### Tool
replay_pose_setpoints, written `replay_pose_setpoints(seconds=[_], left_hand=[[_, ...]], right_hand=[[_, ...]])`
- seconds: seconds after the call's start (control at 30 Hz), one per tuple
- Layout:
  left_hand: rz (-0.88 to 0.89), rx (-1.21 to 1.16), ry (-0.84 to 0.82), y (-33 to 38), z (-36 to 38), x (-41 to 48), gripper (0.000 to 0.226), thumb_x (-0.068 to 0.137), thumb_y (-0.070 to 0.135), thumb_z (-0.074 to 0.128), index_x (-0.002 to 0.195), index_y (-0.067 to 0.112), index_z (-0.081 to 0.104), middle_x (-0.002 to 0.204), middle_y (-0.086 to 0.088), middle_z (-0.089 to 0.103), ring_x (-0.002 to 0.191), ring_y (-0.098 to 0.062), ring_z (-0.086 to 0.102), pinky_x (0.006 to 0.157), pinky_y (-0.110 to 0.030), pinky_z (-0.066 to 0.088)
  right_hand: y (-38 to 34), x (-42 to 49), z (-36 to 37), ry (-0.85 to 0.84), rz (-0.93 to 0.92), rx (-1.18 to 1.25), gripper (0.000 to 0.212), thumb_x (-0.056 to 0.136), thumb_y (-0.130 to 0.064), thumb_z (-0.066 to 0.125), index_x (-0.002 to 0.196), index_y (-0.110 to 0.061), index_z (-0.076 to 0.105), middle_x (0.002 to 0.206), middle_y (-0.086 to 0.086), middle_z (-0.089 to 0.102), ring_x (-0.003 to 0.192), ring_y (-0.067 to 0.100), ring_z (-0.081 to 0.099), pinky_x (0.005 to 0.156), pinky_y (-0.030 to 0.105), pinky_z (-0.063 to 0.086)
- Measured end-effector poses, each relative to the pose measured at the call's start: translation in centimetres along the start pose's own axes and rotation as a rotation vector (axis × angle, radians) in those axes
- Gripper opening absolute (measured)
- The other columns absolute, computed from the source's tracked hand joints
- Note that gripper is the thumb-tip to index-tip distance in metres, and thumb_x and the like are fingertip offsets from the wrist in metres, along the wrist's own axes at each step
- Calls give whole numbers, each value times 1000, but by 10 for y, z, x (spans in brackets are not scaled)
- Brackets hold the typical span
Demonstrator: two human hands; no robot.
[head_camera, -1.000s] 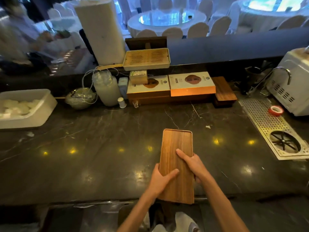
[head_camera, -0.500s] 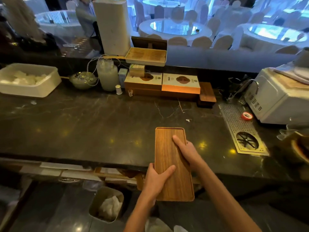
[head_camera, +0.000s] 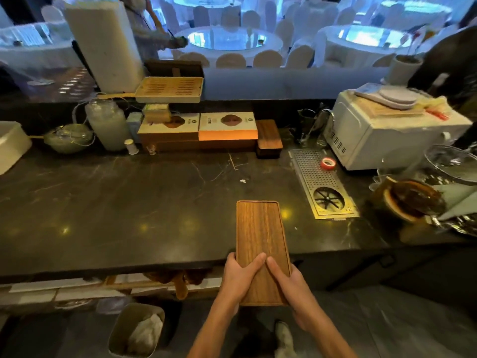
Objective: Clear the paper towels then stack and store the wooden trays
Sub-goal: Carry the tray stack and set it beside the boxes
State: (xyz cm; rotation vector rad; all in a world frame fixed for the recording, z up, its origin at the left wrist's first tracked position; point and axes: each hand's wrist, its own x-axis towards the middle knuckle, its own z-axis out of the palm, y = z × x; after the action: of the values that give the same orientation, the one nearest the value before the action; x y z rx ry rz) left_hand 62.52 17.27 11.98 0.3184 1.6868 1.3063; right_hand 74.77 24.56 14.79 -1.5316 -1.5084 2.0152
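A long wooden tray (head_camera: 260,236) reaches lengthwise from the dark counter (head_camera: 129,208) out past its near edge. My left hand (head_camera: 238,277) grips the tray's near left side with the thumb on top. My right hand (head_camera: 289,282) grips the near right side the same way. Two more dark wooden trays (head_camera: 268,134) lie stacked at the back of the counter, beside flat boxes. Crumpled paper towels (head_camera: 144,334) sit in a bin (head_camera: 121,329) on the floor under the counter.
A metal drain grate (head_camera: 320,182) with a red tape roll (head_camera: 327,163) lies to the right, then a white appliance (head_camera: 382,135) and glassware (head_camera: 454,164). Boxes (head_camera: 227,125), a slatted tray (head_camera: 170,89), a jar (head_camera: 108,122) and a white tub (head_camera: 10,146) line the back.
The tray has slid toward me and now overhangs the counter edge further. My right hand has moved from the tray's middle to its near right side. The view has pulled back.
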Motion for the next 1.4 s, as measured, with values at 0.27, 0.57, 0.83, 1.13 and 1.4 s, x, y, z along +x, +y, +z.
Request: replay_pose_setpoints(seconds=[0.27, 0.57, 0.83, 1.13, 1.4], left_hand=[[17, 83, -83, 51, 115, 58, 88, 68, 58, 76, 135, 20, 34, 117, 5, 58, 104, -10, 62, 84, -33, 57], [-3, -12, -23, 88, 180, 120, 68, 83, 57, 58, 134, 15, 43, 119, -6, 65, 103, -18, 69, 83, -36, 60], [-7, -127, 16, 123, 179, 188, 56, 86, 50, 60, 131, 19, 47, 115, -5, 68, 99, -19, 71, 83, -38, 60], [-5, -41, 99, 155, 167, 259, 78, 66, 60, 76, 128, 29, 40, 114, 5, 62, 100, -11, 66, 78, -30, 59], [-42, -59, 161, 192, 153, 357, 72, 78, 42, 73, 135, 16, 38, 104, 11, 58, 93, -5, 61, 64, -18, 50]], right_hand=[[-37, 62, -112, 98, -43, 75, 75, 73, -57, 71, 133, -17, 50, 115, 1, 67, 105, 18, 65, 94, 44, 54], [-76, 139, -177, 38, -45, 81, 84, 65, -61, 74, 132, -16, 49, 110, 0, 69, 99, 17, 68, 86, 39, 59], [-134, 211, -172, 67, -146, 22, 70, 72, -55, 74, 126, -16, 53, 107, -3, 69, 98, 15, 67, 87, 38, 58], [-184, 294, -161, -9, -77, -51, 68, 79, -59, 64, 132, -21, 47, 116, 0, 64, 104, 18, 64, 92, 38, 54], [-235, 397, -129, -2, -69, -157, 61, 86, -54, 58, 127, -10, 53, 112, 4, 68, 98, 19, 67, 90, 39, 56]])
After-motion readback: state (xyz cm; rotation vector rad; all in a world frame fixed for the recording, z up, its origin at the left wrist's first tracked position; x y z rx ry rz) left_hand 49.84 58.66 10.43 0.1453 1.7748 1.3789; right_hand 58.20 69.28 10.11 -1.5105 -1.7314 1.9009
